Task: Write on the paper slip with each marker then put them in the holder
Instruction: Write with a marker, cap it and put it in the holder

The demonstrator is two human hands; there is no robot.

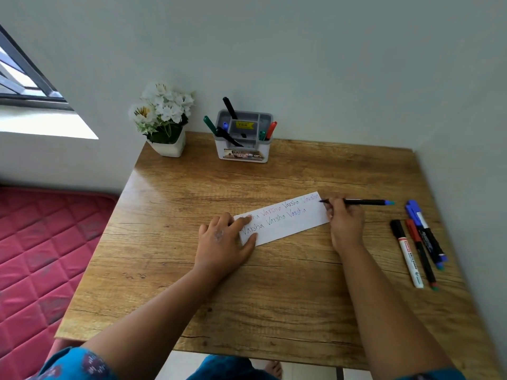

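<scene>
Pinching a thin black marker (356, 201) whose long axis is pointing away from the paper slip (285, 219), the right hand (344, 215) is writing at the slip's far corner, while the flat left hand (223, 241) is pressing its near end and the holder (242, 145) is waiting well beyond the slip on the table (274, 297).

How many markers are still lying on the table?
3, right of the slip: a white one, a red-capped one, a blue one. The right hand holds another.

I see a wood-grain surface (274, 283) with a slight sheen, a matt white paper slip (290, 223), a smooth grey-and-white plastic holder (242, 144), glossy plastic markers (417, 242), and a quilted red cloth mattress (41, 242).
</scene>
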